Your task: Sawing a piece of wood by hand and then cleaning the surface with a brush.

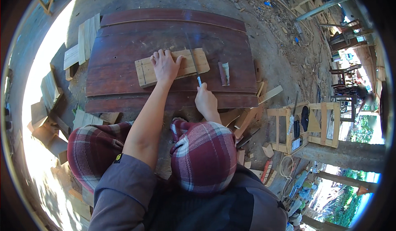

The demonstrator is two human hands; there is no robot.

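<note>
A pale wooden block (145,68) lies at a slant on a dark red-brown wooden tabletop (119,45). My left hand (166,67) rests on top of it, fingers spread near its far edge, thumb out to the right. In my right hand (206,101), closed around the handle, is a handsaw (194,60) with a long narrow blade. That blade crosses the block's right part and points away from me. Dark lines run across the block's left end. To the right of the saw lies a small curved offcut (224,74), apart from both hands.
Wood pieces (84,41) lie beside the tabletop's left edge, and more scraps (247,117) lie at its near right. A wooden frame (284,128) stands on the right, with dark items on it. Wood debris (276,33) covers the ground at the far right. My knees (206,156) are close to the near edge.
</note>
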